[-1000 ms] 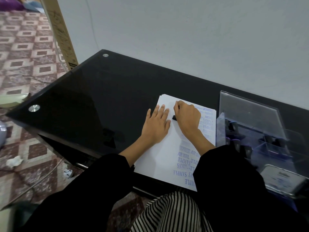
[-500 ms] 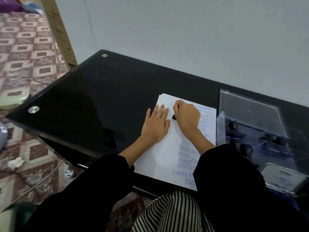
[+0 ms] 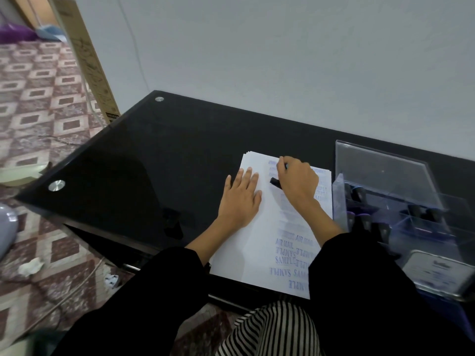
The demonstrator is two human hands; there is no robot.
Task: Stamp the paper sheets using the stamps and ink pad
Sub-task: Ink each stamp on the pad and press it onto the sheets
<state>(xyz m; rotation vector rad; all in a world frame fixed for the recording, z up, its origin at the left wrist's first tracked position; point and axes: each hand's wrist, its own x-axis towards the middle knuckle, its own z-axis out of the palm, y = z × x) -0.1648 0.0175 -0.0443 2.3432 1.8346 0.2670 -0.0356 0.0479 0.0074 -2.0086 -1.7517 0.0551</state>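
Black glass forms the counter (image 3: 128,176), which stands against a pale wall, and a stack of white paper sheets (image 3: 257,242) lies on its near right part, its near edge reaching the counter's near edge. The left hand (image 3: 240,199) lies flat on the left side of the top sheet, fingers straight and a little apart, pressing the paper down. Just to its right, the right hand (image 3: 298,181) is curled round a small black stamp (image 3: 275,182), whose dark end sticks out from under the fingers towards the left hand; whether the stamp's face touches the paper cannot be told. Blue prints (image 3: 290,253) reading "SAMPLE" and "AIR MAIL" run down the right side of the top sheet, upside down from this view. Right of the stack stands a clear plastic box (image 3: 385,176) with its lid raised, holding more dark stamps (image 3: 359,194) in compartments. A flat labelled case (image 3: 437,273) lies at its near side.
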